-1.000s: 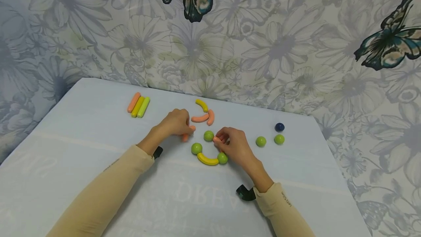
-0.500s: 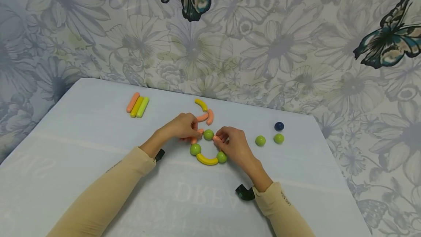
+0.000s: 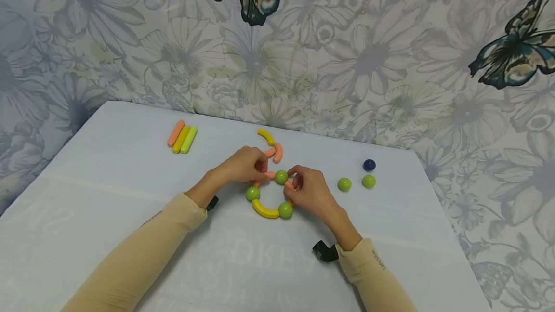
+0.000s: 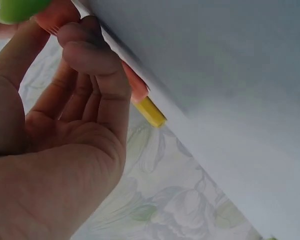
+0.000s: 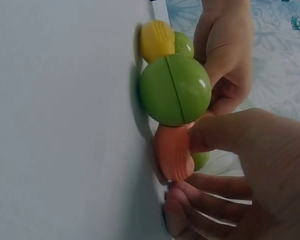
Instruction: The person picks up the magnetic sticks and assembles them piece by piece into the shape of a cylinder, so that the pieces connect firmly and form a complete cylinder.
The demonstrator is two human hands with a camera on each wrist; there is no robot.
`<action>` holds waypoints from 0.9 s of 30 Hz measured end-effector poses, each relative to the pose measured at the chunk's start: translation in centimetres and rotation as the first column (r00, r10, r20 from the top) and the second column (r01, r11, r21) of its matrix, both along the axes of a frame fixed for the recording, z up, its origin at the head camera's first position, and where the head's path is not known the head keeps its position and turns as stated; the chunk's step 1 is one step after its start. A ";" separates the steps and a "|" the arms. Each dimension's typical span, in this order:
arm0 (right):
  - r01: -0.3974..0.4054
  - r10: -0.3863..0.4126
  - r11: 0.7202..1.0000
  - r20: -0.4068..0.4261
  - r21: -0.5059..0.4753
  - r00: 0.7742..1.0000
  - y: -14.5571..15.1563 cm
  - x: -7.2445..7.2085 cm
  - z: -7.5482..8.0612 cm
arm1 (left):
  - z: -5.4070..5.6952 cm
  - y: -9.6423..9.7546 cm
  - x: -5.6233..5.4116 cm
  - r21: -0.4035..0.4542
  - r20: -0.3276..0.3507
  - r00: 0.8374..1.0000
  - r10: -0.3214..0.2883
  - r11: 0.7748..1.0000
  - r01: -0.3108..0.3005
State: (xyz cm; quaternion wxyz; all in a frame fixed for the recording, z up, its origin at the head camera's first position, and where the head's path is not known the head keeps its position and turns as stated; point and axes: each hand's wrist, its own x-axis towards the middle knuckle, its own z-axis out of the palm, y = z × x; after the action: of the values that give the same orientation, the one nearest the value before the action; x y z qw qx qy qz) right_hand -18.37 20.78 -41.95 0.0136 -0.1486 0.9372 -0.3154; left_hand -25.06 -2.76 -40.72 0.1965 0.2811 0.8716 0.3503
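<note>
A partial ring of toy pieces lies on the pale blue table (image 3: pixel 108 191): three green balls (image 3: pixel 281 176) (image 3: pixel 253 193) (image 3: pixel 285 209) and a yellow curved piece (image 3: pixel 264 209) between the lower two. My left hand (image 3: pixel 261 171) pinches an orange curved piece (image 3: pixel 270 175) against the top ball's left side. On that ball's right, my right hand (image 3: pixel 295 183) pinches another orange curved piece (image 3: pixel 288 185). The right wrist view shows a green ball (image 5: pixel 175 90), this orange piece (image 5: pixel 174 152) under my thumb, and the yellow piece (image 5: pixel 157 40).
Two loose green balls (image 3: pixel 344 184) (image 3: pixel 369 181) and a dark blue ball (image 3: pixel 369 164) lie to the right. Behind the ring are a yellow curve (image 3: pixel 266 136) and an orange curve (image 3: pixel 278 152). Three straight sticks (image 3: pixel 182 138) lie at back left. A flowered cloth hangs behind the table.
My left hand carried its orange curved piece rightward up to the top green ball. The ring pieces shifted slightly left. My right hand stayed on its orange piece.
</note>
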 end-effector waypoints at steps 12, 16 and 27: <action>-0.042 0.039 0.997 -0.046 -0.063 0.998 0.0 -0.4 -0.1 | 0.1 0.5 0.0 0.014 -0.123 0.992 -0.005 1.000 0.006; -0.044 0.043 0.998 -0.035 -0.055 0.998 -0.1 -0.4 -0.1 | 0.1 0.4 0.0 0.009 -0.119 0.993 0.002 1.000 -0.001; -0.128 0.122 0.989 -0.085 -0.068 0.989 -0.3 -0.1 -0.6 | -0.2 1.0 0.3 0.029 -0.150 0.985 -0.085 0.995 0.090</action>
State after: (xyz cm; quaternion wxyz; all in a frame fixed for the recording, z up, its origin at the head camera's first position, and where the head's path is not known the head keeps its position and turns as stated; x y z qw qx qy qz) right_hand -18.50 20.44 -42.51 -0.0098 -0.2201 0.9136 -0.3418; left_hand -24.75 -1.76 -40.91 0.1412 0.3479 0.8642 0.3348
